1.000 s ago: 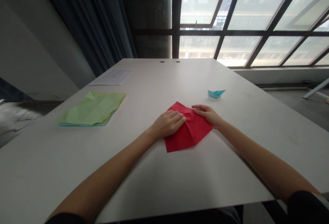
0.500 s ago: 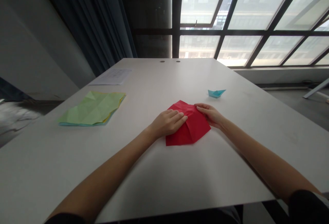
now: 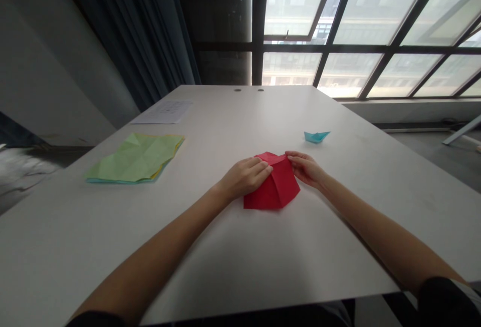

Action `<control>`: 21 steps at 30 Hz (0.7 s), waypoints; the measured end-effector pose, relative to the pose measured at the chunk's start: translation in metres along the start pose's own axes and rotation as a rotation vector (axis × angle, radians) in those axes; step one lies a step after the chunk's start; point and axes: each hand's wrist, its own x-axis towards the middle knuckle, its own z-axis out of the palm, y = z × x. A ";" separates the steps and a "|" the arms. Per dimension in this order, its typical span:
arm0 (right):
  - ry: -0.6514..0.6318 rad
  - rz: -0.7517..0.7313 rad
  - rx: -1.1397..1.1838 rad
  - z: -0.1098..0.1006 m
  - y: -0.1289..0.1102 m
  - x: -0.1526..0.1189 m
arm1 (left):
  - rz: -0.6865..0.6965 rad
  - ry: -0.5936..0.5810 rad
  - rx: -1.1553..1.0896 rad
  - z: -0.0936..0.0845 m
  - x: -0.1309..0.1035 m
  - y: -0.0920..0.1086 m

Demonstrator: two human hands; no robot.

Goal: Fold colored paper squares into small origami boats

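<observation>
A creased sheet of red origami paper (image 3: 272, 189) is between my hands over the middle of the table. My left hand (image 3: 247, 178) lies across its left side, with the fingers together and gripping it; the thumb is hidden. At the upper right corner, my right hand (image 3: 305, 168) pinches the paper between thumb and fingers. Part of the sheet's far edge is folded over near the fingertips, and its lower part hangs toward me with a crease down the middle. Beyond my right hand stands a small blue paper boat (image 3: 316, 137).
On the left of the white table (image 3: 233, 257) lies a stack of creased coloured paper (image 3: 137, 156), green on top, with yellow and blue below. Behind it is a printed white sheet (image 3: 163, 112). A dark curtain (image 3: 131, 26) and windows stand beyond the table.
The red paper's far edge has folded inward, so less of the sheet shows, and its right corner has drawn in to the left. Both hands keep hold, with little movement.
</observation>
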 end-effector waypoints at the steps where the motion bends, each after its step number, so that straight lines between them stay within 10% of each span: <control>1: -0.009 -0.020 -0.057 -0.001 0.000 0.000 | -0.012 -0.015 -0.003 0.000 0.000 -0.001; 7: 0.147 -0.531 -0.831 0.010 -0.004 -0.008 | -0.094 -0.060 0.032 -0.001 -0.001 -0.008; 11: -0.042 -0.813 -1.208 0.031 -0.005 -0.026 | -0.188 -0.060 0.056 0.000 -0.001 -0.008; 21: -0.101 -0.812 -1.396 0.040 0.003 -0.033 | -0.363 -0.072 -0.285 0.000 0.000 -0.005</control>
